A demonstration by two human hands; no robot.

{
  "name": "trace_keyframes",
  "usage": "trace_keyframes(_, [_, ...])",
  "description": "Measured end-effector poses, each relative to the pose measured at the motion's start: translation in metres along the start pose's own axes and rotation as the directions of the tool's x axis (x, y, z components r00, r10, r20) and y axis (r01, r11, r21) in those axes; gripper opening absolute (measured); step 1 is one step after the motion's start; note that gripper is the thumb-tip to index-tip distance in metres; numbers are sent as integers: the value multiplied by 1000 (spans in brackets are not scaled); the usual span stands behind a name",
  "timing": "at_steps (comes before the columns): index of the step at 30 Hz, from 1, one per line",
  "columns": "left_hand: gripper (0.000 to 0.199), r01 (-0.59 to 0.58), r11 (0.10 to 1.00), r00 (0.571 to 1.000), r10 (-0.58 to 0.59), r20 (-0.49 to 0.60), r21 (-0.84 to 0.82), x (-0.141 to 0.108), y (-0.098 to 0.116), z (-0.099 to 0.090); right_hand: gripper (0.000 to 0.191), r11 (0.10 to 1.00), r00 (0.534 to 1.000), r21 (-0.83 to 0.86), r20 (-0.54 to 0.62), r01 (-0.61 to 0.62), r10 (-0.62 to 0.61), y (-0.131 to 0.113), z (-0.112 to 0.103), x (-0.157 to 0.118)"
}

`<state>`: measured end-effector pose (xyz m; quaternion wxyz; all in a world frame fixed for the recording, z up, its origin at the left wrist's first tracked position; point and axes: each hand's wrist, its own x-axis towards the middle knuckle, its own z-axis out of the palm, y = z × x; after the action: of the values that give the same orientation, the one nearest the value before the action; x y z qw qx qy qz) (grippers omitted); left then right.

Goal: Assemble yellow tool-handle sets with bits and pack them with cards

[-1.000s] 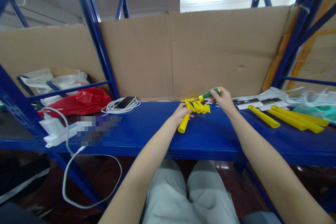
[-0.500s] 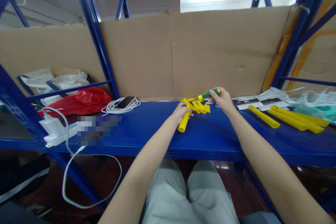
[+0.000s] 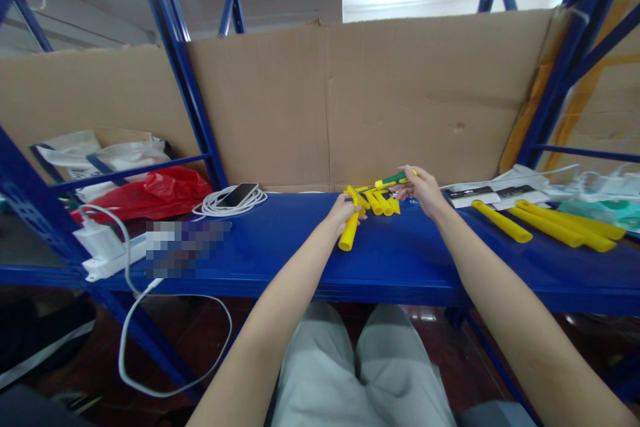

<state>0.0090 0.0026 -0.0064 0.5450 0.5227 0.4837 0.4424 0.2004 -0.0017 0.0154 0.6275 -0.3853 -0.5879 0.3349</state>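
Just right of the frame's centre, the left hand [image 3: 344, 211] was closed around a yellow tube [image 3: 349, 236] whose near end slanted toward the bottom of the frame, a grip that probably steadied it against the tool. The right hand [image 3: 425, 192] gripped a green-and-yellow screwdriver [image 3: 393, 179] by the handle, seemingly so that the thin shaft could reach the tube's upper end (whether the tip sat inside it or merely against it, I could not tell). Short yellow pieces [image 3: 383, 205] lay between the hands, likely kept there for easy reach. Longer yellow tubes [image 3: 545, 225] rested at the right of the frame on the blue shelf [image 3: 290, 233], apparently set apart to leave elbow room.
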Motion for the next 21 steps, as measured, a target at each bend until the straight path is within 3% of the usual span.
trace_keyframes(5, [43, -34, 998, 999, 33, -18, -47, -2, 2, 0, 43, 1000, 998, 23, 60, 1, -3, -3, -3, 0])
trace_keyframes(13, [43, -155, 987, 985, 152, -77, -32, 1, -2, 0, 51, 991, 980, -86, -165, 98, -111, 10, 2, 7])
trace_keyframes(21, [48, -246, 966, 958, 254, -130, 75, 3, -6, 1, 51, 999, 977, -49, -212, 11, -21, 8, 3, 5])
